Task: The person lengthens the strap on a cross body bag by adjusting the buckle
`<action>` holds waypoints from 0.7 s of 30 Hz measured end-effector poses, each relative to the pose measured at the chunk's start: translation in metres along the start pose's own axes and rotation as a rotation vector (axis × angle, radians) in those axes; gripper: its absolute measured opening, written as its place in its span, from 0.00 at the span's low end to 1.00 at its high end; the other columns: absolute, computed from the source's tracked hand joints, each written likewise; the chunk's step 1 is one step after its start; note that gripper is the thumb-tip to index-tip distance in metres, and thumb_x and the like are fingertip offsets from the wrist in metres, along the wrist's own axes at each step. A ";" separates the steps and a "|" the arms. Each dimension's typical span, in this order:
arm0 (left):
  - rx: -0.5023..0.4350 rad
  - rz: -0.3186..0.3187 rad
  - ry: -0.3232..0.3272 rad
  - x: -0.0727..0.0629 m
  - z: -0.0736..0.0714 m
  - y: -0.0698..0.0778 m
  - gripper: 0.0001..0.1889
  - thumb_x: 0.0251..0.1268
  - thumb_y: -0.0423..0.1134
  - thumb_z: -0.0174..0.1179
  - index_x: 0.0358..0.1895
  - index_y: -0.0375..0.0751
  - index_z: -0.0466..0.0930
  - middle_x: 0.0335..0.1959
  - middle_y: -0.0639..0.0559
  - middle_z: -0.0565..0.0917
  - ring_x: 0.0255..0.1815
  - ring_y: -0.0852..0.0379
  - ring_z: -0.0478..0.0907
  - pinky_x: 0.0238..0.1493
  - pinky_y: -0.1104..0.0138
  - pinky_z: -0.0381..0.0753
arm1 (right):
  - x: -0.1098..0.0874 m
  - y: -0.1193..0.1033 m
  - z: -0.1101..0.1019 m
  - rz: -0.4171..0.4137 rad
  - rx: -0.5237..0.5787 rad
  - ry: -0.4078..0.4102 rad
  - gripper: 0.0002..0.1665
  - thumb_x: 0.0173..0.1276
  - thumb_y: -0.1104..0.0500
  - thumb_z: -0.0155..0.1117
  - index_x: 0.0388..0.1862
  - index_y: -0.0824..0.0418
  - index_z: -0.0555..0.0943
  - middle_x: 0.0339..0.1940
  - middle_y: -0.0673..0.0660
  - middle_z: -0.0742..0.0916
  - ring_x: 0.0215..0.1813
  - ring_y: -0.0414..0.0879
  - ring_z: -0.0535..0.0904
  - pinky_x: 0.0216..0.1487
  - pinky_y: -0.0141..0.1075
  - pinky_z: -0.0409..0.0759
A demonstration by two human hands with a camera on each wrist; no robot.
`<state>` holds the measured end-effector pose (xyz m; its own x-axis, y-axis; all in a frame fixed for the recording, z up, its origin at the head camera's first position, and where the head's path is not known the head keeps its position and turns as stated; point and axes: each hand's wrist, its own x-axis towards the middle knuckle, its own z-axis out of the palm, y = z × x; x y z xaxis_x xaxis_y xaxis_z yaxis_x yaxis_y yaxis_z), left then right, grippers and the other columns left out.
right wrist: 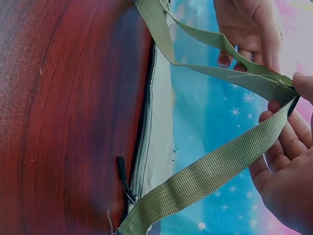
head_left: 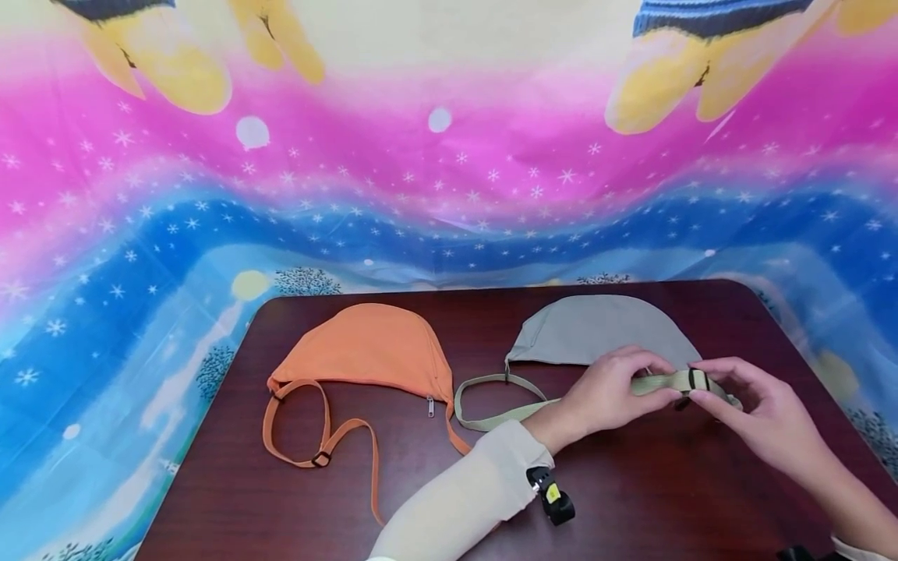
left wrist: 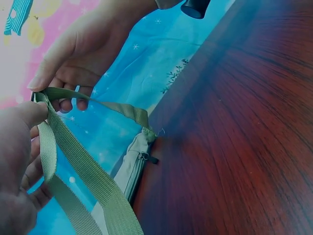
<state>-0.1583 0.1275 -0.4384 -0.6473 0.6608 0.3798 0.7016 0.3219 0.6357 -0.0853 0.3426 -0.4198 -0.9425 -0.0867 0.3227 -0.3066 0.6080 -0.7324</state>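
Green strap (head_left: 659, 382) held up between two hands, over the right part of the tabletop (head_left: 631, 499), in front of the grey bag (head_left: 596, 331) it is sewn to. Black buckle (head_left: 692, 380) threaded on the strap, between the fingertips. Left hand (head_left: 610, 393): narrow grip, thumb and fingers pinching the strap just beside the buckle. Right hand (head_left: 768, 417): likewise narrow, pinching the strap at the buckle. A slack loop of strap trails leftward to the bag's left corner. Grey bag lies at the far right; right wrist view shows its dark zip pull (right wrist: 122, 169) near one strap end.

Left of it, well apart: orange bag (head_left: 372, 347), curved side away from the person, metal zip pull (head_left: 431, 405) hanging, orange strap (head_left: 296, 463) looped nearer the person.

Beige sleeve (head_left: 456, 499) on left arm; black band (head_left: 559, 508) beside the cuff, yellow label (head_left: 553, 492), any lettering too small to read. Behind: snowflake-patterned pink and blue backdrop (head_left: 435, 187).
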 end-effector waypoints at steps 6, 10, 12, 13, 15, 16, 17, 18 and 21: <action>0.023 0.014 0.023 0.001 0.000 0.002 0.14 0.69 0.48 0.67 0.54 0.49 0.86 0.49 0.62 0.83 0.47 0.75 0.72 0.51 0.87 0.66 | 0.000 0.000 0.002 0.011 -0.002 -0.015 0.19 0.66 0.72 0.70 0.55 0.62 0.82 0.43 0.38 0.85 0.35 0.33 0.82 0.33 0.24 0.76; 0.034 0.006 0.025 0.001 0.000 0.002 0.14 0.69 0.48 0.68 0.53 0.49 0.86 0.48 0.62 0.83 0.45 0.75 0.72 0.49 0.87 0.67 | 0.002 0.001 0.003 0.012 -0.016 -0.041 0.18 0.67 0.70 0.70 0.55 0.61 0.82 0.44 0.37 0.85 0.39 0.30 0.82 0.36 0.22 0.76; 0.072 0.006 0.010 0.001 0.000 0.003 0.14 0.68 0.48 0.68 0.53 0.50 0.87 0.48 0.63 0.83 0.46 0.74 0.73 0.49 0.87 0.66 | 0.003 0.000 0.004 0.016 -0.038 -0.061 0.18 0.67 0.68 0.71 0.55 0.59 0.83 0.44 0.38 0.85 0.42 0.29 0.81 0.39 0.21 0.76; 0.096 0.007 0.004 0.001 0.000 0.003 0.14 0.68 0.49 0.68 0.53 0.50 0.87 0.48 0.63 0.83 0.46 0.74 0.73 0.50 0.87 0.66 | 0.003 0.000 0.004 0.014 -0.047 -0.074 0.17 0.67 0.66 0.71 0.55 0.58 0.83 0.45 0.38 0.85 0.43 0.28 0.81 0.40 0.20 0.75; 0.136 0.008 -0.008 0.001 0.001 0.004 0.15 0.68 0.49 0.68 0.53 0.51 0.87 0.48 0.64 0.83 0.47 0.73 0.75 0.50 0.87 0.65 | 0.003 -0.002 0.005 0.012 -0.066 -0.085 0.17 0.67 0.65 0.72 0.54 0.56 0.83 0.45 0.38 0.85 0.44 0.27 0.79 0.42 0.19 0.75; 0.146 0.010 -0.010 0.001 0.001 0.004 0.15 0.68 0.50 0.68 0.54 0.51 0.87 0.48 0.64 0.83 0.48 0.73 0.75 0.51 0.87 0.65 | 0.003 -0.002 0.005 0.009 -0.073 -0.078 0.17 0.67 0.65 0.73 0.53 0.56 0.84 0.45 0.39 0.85 0.44 0.27 0.79 0.42 0.19 0.74; 0.147 0.008 -0.011 0.001 0.001 0.004 0.15 0.68 0.50 0.68 0.54 0.52 0.86 0.49 0.64 0.83 0.48 0.73 0.75 0.51 0.87 0.65 | 0.003 -0.002 0.006 0.008 -0.073 -0.068 0.17 0.67 0.65 0.73 0.53 0.56 0.84 0.44 0.38 0.85 0.44 0.27 0.79 0.41 0.19 0.74; 0.143 0.004 -0.007 0.001 0.001 0.004 0.16 0.68 0.50 0.68 0.55 0.52 0.86 0.49 0.64 0.83 0.48 0.73 0.75 0.51 0.87 0.65 | 0.003 -0.003 0.006 0.007 -0.072 -0.054 0.17 0.66 0.65 0.73 0.53 0.56 0.84 0.44 0.38 0.85 0.43 0.28 0.79 0.39 0.20 0.75; 0.111 0.006 0.011 0.001 0.000 0.001 0.18 0.66 0.51 0.70 0.56 0.52 0.85 0.48 0.64 0.83 0.46 0.74 0.74 0.50 0.87 0.66 | 0.002 -0.004 0.005 0.015 -0.042 0.001 0.16 0.65 0.68 0.73 0.51 0.58 0.84 0.41 0.39 0.85 0.36 0.32 0.80 0.32 0.24 0.75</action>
<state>-0.1577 0.1285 -0.4375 -0.6460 0.6555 0.3910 0.7337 0.3919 0.5551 -0.0867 0.3360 -0.4192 -0.9467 -0.0765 0.3130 -0.2869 0.6421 -0.7109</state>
